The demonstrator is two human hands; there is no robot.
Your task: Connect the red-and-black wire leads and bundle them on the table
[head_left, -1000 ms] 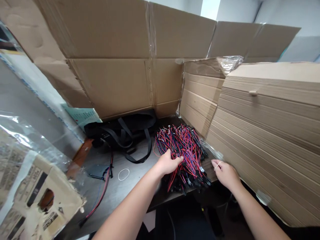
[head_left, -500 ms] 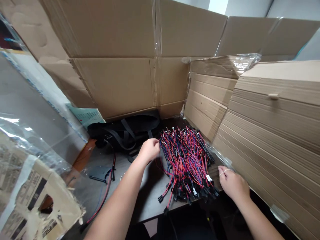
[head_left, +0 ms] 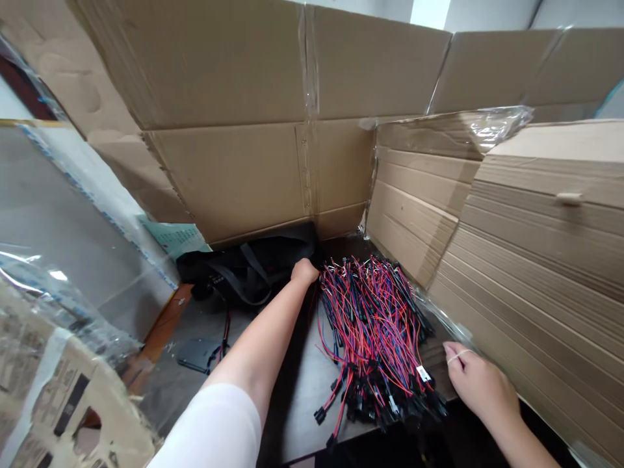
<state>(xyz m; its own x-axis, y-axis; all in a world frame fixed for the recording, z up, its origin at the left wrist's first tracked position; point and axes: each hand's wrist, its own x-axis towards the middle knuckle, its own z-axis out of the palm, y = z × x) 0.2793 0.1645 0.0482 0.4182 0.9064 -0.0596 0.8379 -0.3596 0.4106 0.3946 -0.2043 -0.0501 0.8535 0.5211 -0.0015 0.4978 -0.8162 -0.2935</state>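
A bundle of red, blue and black wires (head_left: 375, 331) lies on the worktop (head_left: 297, 396), its long axis running far to near, black connectors bunched toward the near edge. The left hand (head_left: 305, 272) reaches past its far end by a black bag (head_left: 248, 266) (fingers hidden, grip unclear); the loosely curled right hand (head_left: 480, 387) holds a pale rubber band (head_left: 455, 355).
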